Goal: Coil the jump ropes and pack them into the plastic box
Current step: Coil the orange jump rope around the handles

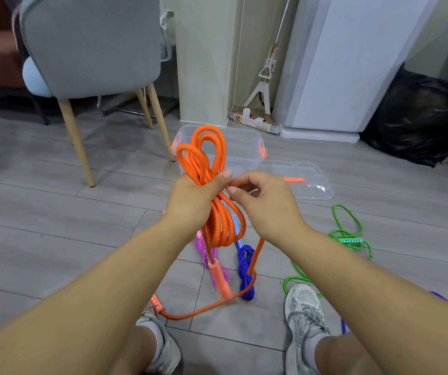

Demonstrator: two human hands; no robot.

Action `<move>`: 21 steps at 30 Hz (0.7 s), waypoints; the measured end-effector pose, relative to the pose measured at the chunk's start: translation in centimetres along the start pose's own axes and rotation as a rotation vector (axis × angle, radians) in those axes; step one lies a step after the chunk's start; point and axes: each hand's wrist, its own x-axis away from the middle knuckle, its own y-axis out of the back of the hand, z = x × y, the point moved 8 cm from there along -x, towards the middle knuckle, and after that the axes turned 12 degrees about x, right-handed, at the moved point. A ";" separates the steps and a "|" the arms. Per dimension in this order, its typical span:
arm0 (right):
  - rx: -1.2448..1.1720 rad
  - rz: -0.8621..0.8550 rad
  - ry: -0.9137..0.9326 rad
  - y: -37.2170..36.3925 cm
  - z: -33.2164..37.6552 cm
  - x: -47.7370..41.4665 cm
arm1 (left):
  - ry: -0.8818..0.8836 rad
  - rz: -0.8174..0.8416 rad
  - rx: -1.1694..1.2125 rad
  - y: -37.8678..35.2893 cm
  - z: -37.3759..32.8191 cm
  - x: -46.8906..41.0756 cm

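Note:
My left hand (195, 201) grips the middle of a bundle of orange jump rope (206, 155), with loops standing above the fist and hanging below it. My right hand (266, 204) pinches a free strand of the same rope just right of the bundle. That strand runs down to the floor and ends at an orange patterned handle (156, 303); another orange handle (221, 280) dangles, blurred. The clear plastic box (247, 143) with orange clips stands open behind the rope. Its clear lid (298, 182) lies to the right. Pink (208, 255), blue (245, 274) and green (348, 234) ropes lie on the floor.
A grey chair (92, 47) with wooden legs stands at the left. A pillar, a mop (264, 74), a white appliance and a black bag (417, 115) line the back. My two shoes (302, 312) rest on the grey tiled floor below the ropes.

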 end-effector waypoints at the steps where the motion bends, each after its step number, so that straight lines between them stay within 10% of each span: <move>1: -0.014 0.017 0.011 -0.1 0.1 0.0 | 0.001 0.001 0.015 0.0 0.0 0.0; 12: -0.070 0.275 -0.040 -1.4 -2.2 0.6 | 0.092 -0.092 0.139 1.4 0.6 -0.4; 21: 0.422 0.466 -0.121 0.8 -10.9 3.4 | 0.026 -0.289 0.092 6.5 0.1 -1.8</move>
